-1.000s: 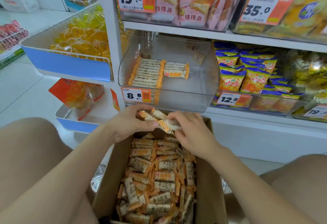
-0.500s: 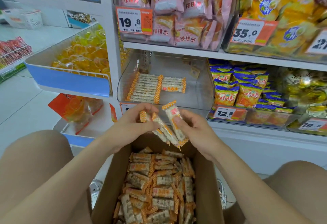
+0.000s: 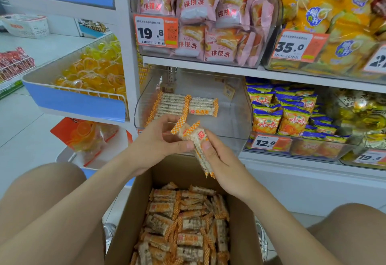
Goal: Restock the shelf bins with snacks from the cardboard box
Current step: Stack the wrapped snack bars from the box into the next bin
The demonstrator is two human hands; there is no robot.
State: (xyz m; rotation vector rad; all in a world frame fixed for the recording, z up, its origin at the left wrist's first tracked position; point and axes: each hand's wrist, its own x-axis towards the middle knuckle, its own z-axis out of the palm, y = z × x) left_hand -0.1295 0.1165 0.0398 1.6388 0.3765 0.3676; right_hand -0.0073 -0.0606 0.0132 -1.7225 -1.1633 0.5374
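- Hands: left hand (image 3: 158,143) and right hand (image 3: 217,160) both grip a small bundle of wrapped snack bars (image 3: 197,139), held above the cardboard box (image 3: 129,212).
- Box interior: loose bars (image 3: 183,223) piled inside.
- Clear shelf bin (image 3: 236,118): stacked bars (image 3: 173,105) lie at its left side.

The left hand (image 3: 158,143) and right hand (image 3: 219,160) are together gripping a small bunch of snack bars (image 3: 194,137) above the cardboard box (image 3: 133,212), which is sitting full of loose bars. Behind them, a clear shelf bin (image 3: 236,122) is holding two short rows of bars (image 3: 171,105).
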